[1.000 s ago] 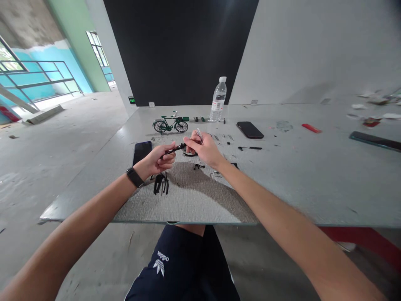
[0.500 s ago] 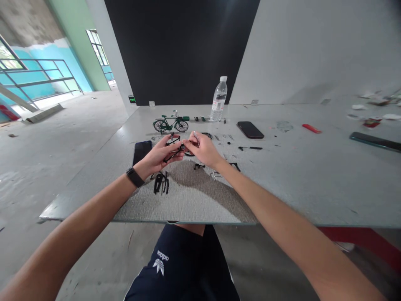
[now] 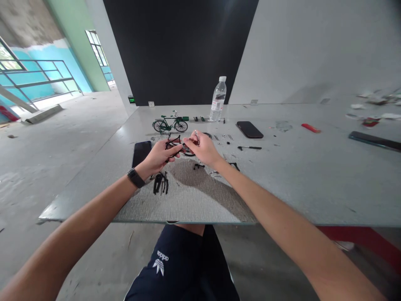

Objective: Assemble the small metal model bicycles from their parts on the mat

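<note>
- Two bare hands work close together above the middle of the table [image 3: 307,179], fingertips meeting or nearly so.
- One black frame [image 3: 174,141], a slim tubular piece, is gripped in the left hand [image 3: 160,154], between the thumb and the curled fingers; it sits between the two hands, raised over the table.
- One silver piece [image 3: 196,136] shows at the right hand [image 3: 203,147], whose fingers are pinched round it; its exact shape is too small to tell.
- Two spoked wheels, partly hidden: one wheel rim [image 3: 207,135] behind the right hand, another just below the fingers.
- One green model bicycle [image 3: 170,124] stands assembled beyond the hands, one green box [image 3: 185,118] at its front end.
- Several slim black parts [image 3: 161,183] lie grouped near the left forearm; the exact count is unclear.
- Two more black pieces lie nearer the right arm: a small bracket [image 3: 199,166] and a bent part [image 3: 234,166].
- One thin tool [image 3: 249,147] with a dark handle lies to the right.
- Two phones: one dark phone [image 3: 140,153] beside the left hand, one black phone [image 3: 249,129] farther right.
- One capped clear bottle [image 3: 218,102] stands near the wall.
- One red object [image 3: 310,128] lies farther right.
</note>
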Tool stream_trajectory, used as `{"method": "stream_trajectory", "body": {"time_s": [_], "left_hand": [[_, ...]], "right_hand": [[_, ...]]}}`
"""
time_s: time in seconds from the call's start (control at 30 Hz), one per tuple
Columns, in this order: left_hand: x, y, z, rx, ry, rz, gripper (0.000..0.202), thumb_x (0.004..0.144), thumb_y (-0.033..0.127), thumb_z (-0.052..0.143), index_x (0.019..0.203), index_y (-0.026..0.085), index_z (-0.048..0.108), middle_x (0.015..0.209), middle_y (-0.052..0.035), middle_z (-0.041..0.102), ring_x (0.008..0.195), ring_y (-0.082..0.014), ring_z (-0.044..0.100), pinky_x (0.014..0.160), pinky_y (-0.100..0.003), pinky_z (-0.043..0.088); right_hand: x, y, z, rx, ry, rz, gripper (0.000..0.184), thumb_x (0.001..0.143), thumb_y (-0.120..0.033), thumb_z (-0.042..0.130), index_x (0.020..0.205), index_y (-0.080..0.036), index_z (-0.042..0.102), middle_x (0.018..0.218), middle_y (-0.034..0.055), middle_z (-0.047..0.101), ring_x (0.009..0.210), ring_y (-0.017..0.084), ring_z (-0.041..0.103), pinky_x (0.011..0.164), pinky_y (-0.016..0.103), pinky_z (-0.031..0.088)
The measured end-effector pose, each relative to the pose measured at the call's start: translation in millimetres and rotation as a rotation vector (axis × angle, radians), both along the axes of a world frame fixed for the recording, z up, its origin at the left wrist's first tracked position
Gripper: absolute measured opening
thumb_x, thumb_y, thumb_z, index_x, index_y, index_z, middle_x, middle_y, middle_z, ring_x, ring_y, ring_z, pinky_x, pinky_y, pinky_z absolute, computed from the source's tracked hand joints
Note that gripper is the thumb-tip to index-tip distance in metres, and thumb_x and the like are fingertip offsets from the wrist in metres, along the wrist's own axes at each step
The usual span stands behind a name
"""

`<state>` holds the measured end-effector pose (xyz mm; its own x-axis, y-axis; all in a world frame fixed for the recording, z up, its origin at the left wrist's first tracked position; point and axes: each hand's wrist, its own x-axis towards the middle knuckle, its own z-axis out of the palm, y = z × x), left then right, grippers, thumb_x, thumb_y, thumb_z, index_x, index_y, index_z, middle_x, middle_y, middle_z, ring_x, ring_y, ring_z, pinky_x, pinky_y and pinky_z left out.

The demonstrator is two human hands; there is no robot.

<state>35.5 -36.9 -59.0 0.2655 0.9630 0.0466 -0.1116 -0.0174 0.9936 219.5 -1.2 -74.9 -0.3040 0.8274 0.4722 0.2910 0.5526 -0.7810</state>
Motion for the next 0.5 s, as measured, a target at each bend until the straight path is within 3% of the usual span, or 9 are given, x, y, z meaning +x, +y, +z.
{"method": "stream_trajectory", "body": {"time_s": [0.23, 0.33, 0.5], "left_hand": [[0.6, 2.3, -2.9, 0.01, 0.007, 0.062, 0.009, 0.086, 0.018, 0.077, 0.083, 0.01, 0.073, 0.072, -0.0035, 0.067, 0.054, -0.0035, 0.051, 0.049, -0.015, 0.037], [1.0, 2.8, -3.5, 0.033, 0.012, 0.054, 0.009, 0.084, 0.018, 0.078, 0.085, 0.009, 0.075, 0.071, -0.0041, 0.068, 0.053, -0.0041, 0.051, 0.048, -0.016, 0.035], [2.1, -0.2, -1.0, 0.074, 0.035, 0.054, 0.018, 0.092, 0.024, 0.071, 0.082, 0.01, 0.074, 0.077, -0.0081, 0.072, 0.052, -0.0044, 0.05, 0.044, -0.017, 0.032]], "right_hand": [[-0.6, 0.2, -1.3, 0.027, 0.024, -0.028, 0.045, 0.095, -0.044, 0.061, 0.076, -0.026, 0.026, 0.067, -0.0045, 0.037, 0.059, 0.014, 0.038, 0.061, 0.033, 0.03], [-0.9, -1.7, 0.5, 0.031, 0.032, -0.035, 0.045, 0.095, -0.042, 0.062, 0.076, -0.025, 0.025, 0.068, -0.0045, 0.037, 0.059, 0.013, 0.038, 0.061, 0.033, 0.031], [-0.6, -3.1, 3.1, 0.084, 0.009, -0.048, 0.045, 0.096, -0.042, 0.062, 0.075, -0.026, 0.026, 0.068, -0.0047, 0.035, 0.059, 0.013, 0.035, 0.061, 0.034, 0.031]]}}
